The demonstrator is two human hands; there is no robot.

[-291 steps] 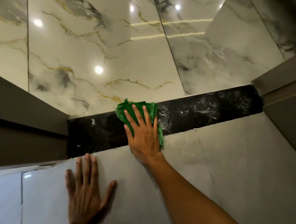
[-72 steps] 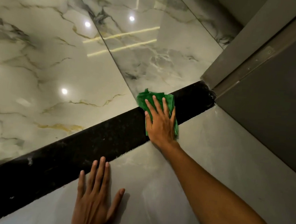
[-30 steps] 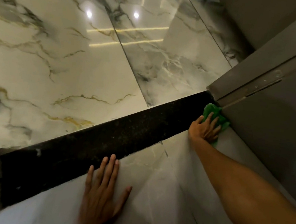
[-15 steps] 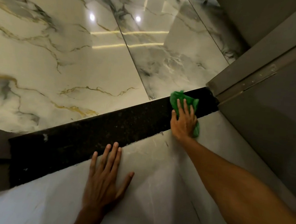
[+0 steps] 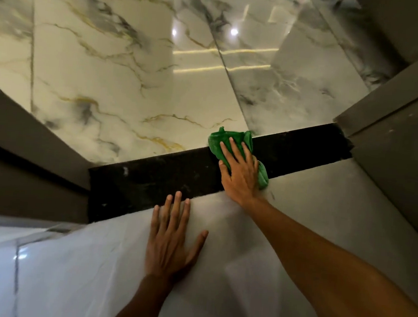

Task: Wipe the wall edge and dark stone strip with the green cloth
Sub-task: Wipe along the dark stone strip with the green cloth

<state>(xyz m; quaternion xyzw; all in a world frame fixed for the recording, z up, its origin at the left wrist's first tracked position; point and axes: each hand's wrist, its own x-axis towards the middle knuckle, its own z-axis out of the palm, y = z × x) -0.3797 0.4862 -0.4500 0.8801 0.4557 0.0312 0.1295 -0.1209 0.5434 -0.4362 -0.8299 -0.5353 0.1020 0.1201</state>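
A dark stone strip (image 5: 165, 179) runs diagonally between the glossy marble floor and a pale grey tiled surface (image 5: 301, 198). My right hand (image 5: 240, 171) presses flat on the green cloth (image 5: 225, 140), which lies bunched across the strip's right half and spills a little onto the marble and the pale tile. My left hand (image 5: 172, 236) rests flat on the pale tile with fingers spread, its fingertips touching the strip's near edge. It holds nothing. The cloth's middle is hidden under my right palm.
Glossy white marble floor tiles (image 5: 123, 78) with gold and grey veins lie beyond the strip. A grey door frame (image 5: 387, 99) stands at the strip's right end, and a grey wall or frame (image 5: 23, 166) closes off the left end.
My right hand has slid the cloth leftward along the strip, away from the right corner by the door frame. My left hand has stayed flat on the pale tile.
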